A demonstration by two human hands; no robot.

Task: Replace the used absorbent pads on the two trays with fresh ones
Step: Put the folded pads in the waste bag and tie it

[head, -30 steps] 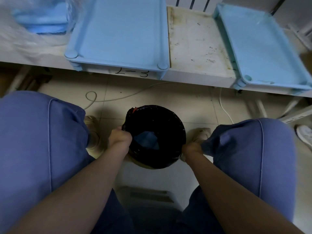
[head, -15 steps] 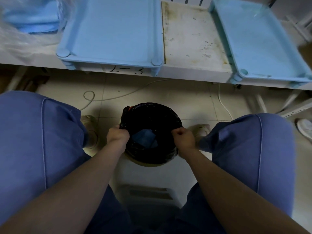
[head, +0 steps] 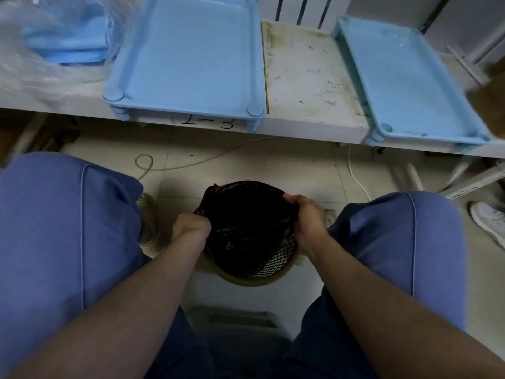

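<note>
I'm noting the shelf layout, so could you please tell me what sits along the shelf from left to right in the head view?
Clear plastic bag of blue pads → left blue tray → bare stained shelf section → right blue tray.

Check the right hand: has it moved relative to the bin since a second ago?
Yes. The right hand has slid from the bin's right side toward the far rim, pulling the black bag inward and baring the mesh.

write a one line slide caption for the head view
Seated person's left hand and right hand gather the black bin bag in a mesh bin, two blue trays on the shelf.
</note>
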